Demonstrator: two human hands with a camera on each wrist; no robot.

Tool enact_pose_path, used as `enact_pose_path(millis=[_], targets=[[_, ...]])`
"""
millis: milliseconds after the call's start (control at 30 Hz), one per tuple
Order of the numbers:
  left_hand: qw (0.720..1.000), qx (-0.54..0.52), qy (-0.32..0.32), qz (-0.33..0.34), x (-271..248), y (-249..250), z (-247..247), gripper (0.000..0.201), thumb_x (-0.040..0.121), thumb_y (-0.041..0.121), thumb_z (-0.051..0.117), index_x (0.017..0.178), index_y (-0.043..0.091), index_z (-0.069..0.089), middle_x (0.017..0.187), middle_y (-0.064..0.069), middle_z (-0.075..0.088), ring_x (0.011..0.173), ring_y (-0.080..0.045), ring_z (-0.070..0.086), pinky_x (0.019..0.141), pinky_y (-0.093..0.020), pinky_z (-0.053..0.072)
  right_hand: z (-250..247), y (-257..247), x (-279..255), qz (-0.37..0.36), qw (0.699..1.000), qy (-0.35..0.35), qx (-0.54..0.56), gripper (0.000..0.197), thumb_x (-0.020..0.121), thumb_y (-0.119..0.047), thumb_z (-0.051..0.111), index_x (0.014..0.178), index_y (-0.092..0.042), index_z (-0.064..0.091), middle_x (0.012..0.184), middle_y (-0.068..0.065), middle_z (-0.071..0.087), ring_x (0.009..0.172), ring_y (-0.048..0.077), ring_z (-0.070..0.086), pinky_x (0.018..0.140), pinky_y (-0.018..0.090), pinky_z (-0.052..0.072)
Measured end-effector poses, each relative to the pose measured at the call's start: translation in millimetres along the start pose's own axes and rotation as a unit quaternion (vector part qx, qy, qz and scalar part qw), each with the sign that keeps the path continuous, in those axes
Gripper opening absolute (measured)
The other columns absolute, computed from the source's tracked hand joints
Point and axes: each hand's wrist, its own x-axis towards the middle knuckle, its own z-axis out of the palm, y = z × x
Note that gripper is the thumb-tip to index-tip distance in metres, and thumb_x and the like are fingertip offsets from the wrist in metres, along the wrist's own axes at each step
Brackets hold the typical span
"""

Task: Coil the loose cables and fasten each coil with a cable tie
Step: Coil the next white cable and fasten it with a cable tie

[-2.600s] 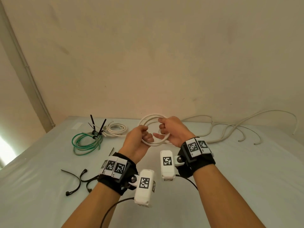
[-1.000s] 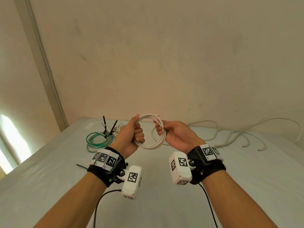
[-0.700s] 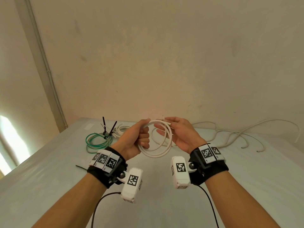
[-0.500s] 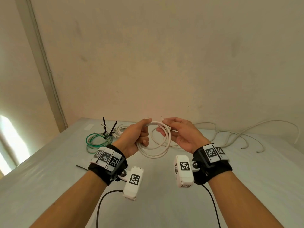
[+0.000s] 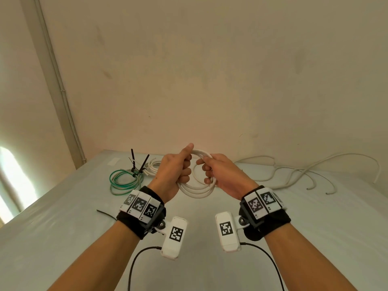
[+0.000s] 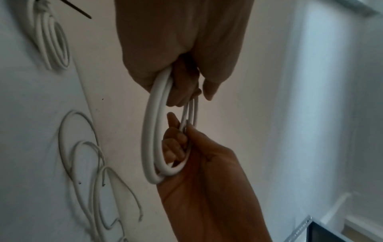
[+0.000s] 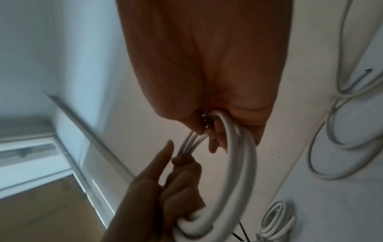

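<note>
Both hands have pulled closer together since a moment ago, and the left thumb now sticks up over the top of the white cable coil (image 5: 195, 189); the right hand (image 5: 223, 175), which was half open then, now has its fingers curled round the right side of the coil; the left hand (image 5: 175, 175) grips the left side in a tight fist; the coil is held up in the air above the white table (image 5: 315, 227), with its loops hanging down between the two hands.

From the left wrist view the coil (image 6: 154, 135) runs out of the left hand (image 6: 182, 54) and down into the right hand (image 6: 199, 172); from the right wrist view the coil (image 7: 241, 172) runs from the right hand (image 7: 207, 65) to the left hand (image 7: 163, 196).

Left of the held coil, a green cable coil (image 5: 123, 179) lies on the table with black cable ties (image 5: 138, 164) sticking up from it; just beside that lies a small tied white coil (image 5: 153, 168); right of the held coil, loose white cables (image 5: 304, 173) sprawl along the wall side of the table; a spare black cable tie (image 5: 106, 214) lies on the table near the left wrist.
</note>
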Motion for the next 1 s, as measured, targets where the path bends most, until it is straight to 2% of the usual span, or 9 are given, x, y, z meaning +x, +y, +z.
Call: enact_pose_path(millis=[167,300,400,467,533,633,733,867,1000], targets=[[0.994,-0.107,-0.035,-0.003,-3,2,-1,0.031,0.099,0.037,0.065,0.081,0.013,0.058,0.058,0.008,0.023,0.043,-0.005,0.018,0.038,-0.018,0.019,9,0,-4,-0.027,0.999,0.016,-0.037,0.040,0.107,-0.053,0.044,0.092,-0.016,0.051,0.067,-0.007,0.039,0.058,0.011,0.039,0.065,0.033,0.045],[0.981,-0.184,-0.059,-0.010,-12,-2,8,0.032,0.093,0.041,0.069,0.099,0.010,0.066,0.057,0.005,0.027,0.045,-0.008,0.029,0.051,-0.022,0.037,17,0,-1,-0.022,0.992,0.081,0.090,0.039,0.110,-0.047,0.042,0.088,-0.015,0.049,0.062,-0.004,0.034,0.053,0.011,0.036,0.054,0.027,0.042],[0.991,-0.131,-0.031,0.014,-13,1,9,0.043,0.099,0.052,0.058,0.089,0.010,0.061,0.052,0.002,0.030,0.041,-0.011,0.032,0.054,-0.026,0.042,18,3,1,0.009,0.976,0.076,0.204,0.038,0.111,-0.044,0.043,0.087,-0.014,0.045,0.061,-0.003,0.030,0.049,0.011,0.033,0.049,0.025,0.040],[0.993,-0.115,0.007,0.006,-8,5,4,0.056,0.100,0.062,0.047,0.076,0.013,0.056,0.050,0.003,0.029,0.036,-0.010,0.027,0.043,-0.023,0.037,20,6,-1,0.028,0.963,0.036,0.267,0.039,0.110,-0.043,0.045,0.085,-0.014,0.045,0.060,-0.002,0.027,0.048,0.012,0.030,0.051,0.026,0.044],[0.989,-0.143,0.028,-0.016,-3,9,-1,0.059,0.104,0.061,0.041,0.070,0.014,0.051,0.047,0.004,0.027,0.033,-0.008,0.022,0.035,-0.021,0.024,23,9,-4,0.029,0.955,0.009,0.296,0.039,0.110,-0.041,0.046,0.083,-0.013,0.045,0.061,-0.001,0.028,0.050,0.013,0.032,0.058,0.030,0.051],[0.978,-0.205,0.009,-0.043,2,12,-6,0.055,0.106,0.054,0.043,0.066,0.016,0.045,0.044,0.006,0.024,0.031,-0.006,0.018,0.034,-0.020,0.011,28,14,-5,0.012,0.956,0.003,0.293,0.037,0.110,-0.040,0.047,0.083,-0.013,0.045,0.060,-0.001,0.032,0.050,0.013,0.036,0.067,0.034,0.057],[0.975,-0.212,-0.029,-0.058,3,15,-8,0.048,0.105,0.046,0.043,0.067,0.017,0.043,0.045,0.008,0.021,0.032,-0.007,0.016,0.037,-0.022,0.008,29,16,-3,0.023,0.951,0.000,0.310,0.037,0.111,-0.037,0.047,0.083,-0.012,0.046,0.059,0.001,0.036,0.053,0.017,0.044,0.073,0.038,0.059],[0.984,-0.145,-0.068,-0.080,4,22,-12,0.035,0.104,0.028,0.041,0.070,0.020,0.038,0.051,0.008,0.019,0.037,-0.006,0.015,0.040,-0.023,0.006,16,19,-1,0.052,0.973,-0.017,0.225,0.031,0.111,-0.031,0.047,0.089,-0.010,0.053,0.069,0.007,0.055,0.069,0.023,0.060,0.081,0.038,0.057],[0.987,-0.058,-0.091,-0.116,5,29,-18,0.037,0.102,0.026,0.041,0.066,0.022,0.037,0.052,0.009,0.018,0.045,-0.010,0.006,0.040,-0.023,0.006,-1,15,2,0.033,0.997,-0.036,0.054,0.026,0.107,-0.024,0.055,0.118,-0.002,0.064,0.093,0.011,0.074,0.088,0.022,0.071,0.090,0.039,0.055]])
